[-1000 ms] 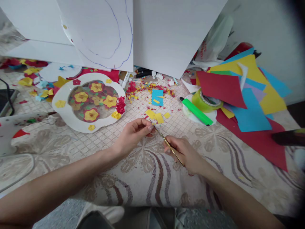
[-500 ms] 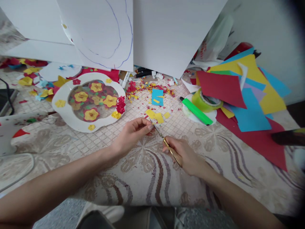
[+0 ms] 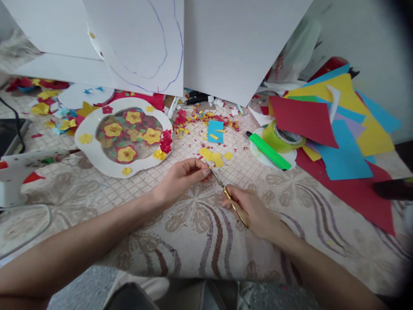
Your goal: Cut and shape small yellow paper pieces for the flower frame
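Gold-handled scissors are gripped in my right hand, their narrow blades pointing up and left to the fingertips of my left hand. Thumb and forefinger of that left hand are pinched together beside the blade tips; whatever lies between them is too small to make out. Just beyond the fingertips are several small yellow paper pieces. A blue paper rectangle with thin yellow strips on it lies farther back. To the left sits a white scalloped frame with red and yellow paper flowers inside its ring.
A green highlighter and a yellow-green tape roll lie at right, near stacked coloured paper. Large white boards stand at the back. Paper scraps litter the middle. A glue gun is at far left.
The view has shifted slightly, so everything on the table appears a little farther right. Both hands keep nearly the same pose, with the scissors still at the left fingertips.
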Demonstrator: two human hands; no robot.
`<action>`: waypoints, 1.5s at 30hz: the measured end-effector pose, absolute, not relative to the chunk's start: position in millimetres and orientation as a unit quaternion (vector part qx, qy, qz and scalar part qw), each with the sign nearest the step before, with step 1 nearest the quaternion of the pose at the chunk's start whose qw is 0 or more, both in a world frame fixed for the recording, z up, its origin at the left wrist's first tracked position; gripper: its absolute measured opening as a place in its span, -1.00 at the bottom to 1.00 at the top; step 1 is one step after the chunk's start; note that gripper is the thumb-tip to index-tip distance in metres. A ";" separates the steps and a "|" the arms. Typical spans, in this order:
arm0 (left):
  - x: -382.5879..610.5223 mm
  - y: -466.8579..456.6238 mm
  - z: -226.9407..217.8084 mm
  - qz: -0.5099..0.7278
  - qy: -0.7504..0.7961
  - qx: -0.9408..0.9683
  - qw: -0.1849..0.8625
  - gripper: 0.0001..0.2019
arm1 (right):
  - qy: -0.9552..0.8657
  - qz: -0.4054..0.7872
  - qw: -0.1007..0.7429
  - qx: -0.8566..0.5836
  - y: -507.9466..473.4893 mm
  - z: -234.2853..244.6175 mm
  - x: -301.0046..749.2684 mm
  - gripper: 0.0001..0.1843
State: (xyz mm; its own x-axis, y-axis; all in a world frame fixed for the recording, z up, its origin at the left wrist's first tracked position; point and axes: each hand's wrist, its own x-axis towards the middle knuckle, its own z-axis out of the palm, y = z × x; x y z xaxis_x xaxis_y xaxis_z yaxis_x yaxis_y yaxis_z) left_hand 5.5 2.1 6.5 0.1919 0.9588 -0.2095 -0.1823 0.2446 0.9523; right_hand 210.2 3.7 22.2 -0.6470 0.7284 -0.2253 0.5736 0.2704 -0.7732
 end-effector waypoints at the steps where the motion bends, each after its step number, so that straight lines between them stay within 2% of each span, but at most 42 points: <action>1: 5.5 2.2 6.0 0.444 0.454 0.425 0.645 -0.86 | -0.790 0.447 0.088 -0.412 3.8 22.0 210.3 -0.67; 37: 10.8 3.3 4.7 0.475 0.435 0.343 0.683 -0.89 | -0.789 0.449 0.069 -0.414 3.5 11.1 216.0 -0.66; 42: 12.1 3.6 6.0 0.488 0.430 0.351 0.674 -0.88 | -0.779 0.453 0.094 -0.424 4.5 9.6 216.4 -0.66; 45: 3.4 -0.1 10.3 0.477 0.472 0.391 0.630 -0.84 | -0.764 0.471 0.122 -0.423 6.4 4.9 220.6 -0.59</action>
State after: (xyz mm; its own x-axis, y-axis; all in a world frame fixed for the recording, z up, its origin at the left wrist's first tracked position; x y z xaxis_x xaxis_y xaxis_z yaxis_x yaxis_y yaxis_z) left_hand 3.4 -0.1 10.3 0.1005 0.9700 -0.2212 -0.2320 0.2391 0.9429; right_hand 220.6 6.4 4.9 -0.6123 0.7618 -0.2116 0.5310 0.1980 -0.8239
